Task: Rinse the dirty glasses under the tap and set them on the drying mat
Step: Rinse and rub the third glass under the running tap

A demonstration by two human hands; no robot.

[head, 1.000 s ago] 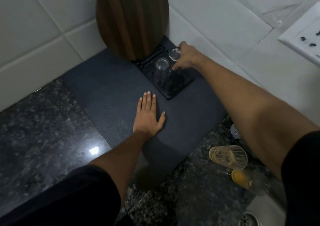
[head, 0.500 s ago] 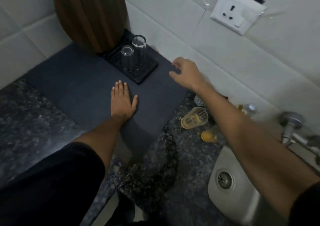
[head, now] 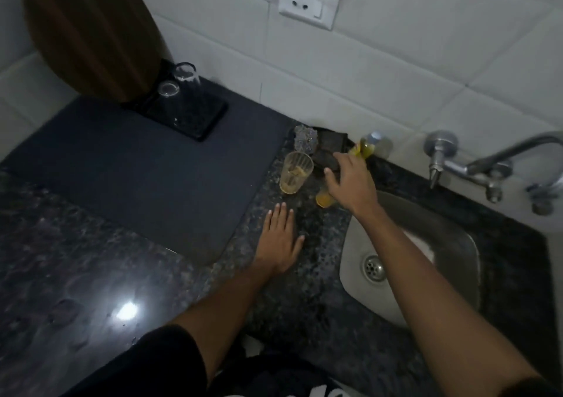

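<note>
Right hand (head: pixel 350 180) reaching, fingers spread and empty, over dirty glasses (head: pixel 295 172) at counter's twelve o'clock, beside sink (head: pixel 451 244). Left hand (head: pixel 278 239) lying flat, grasping nothing. Two rinsed glasses (head: pixel 178 81) standing on drying mat (head: pixel 137 165), ten o'clock. Next: gripping glass, carrying to tap (head: pixel 487 165).
</note>
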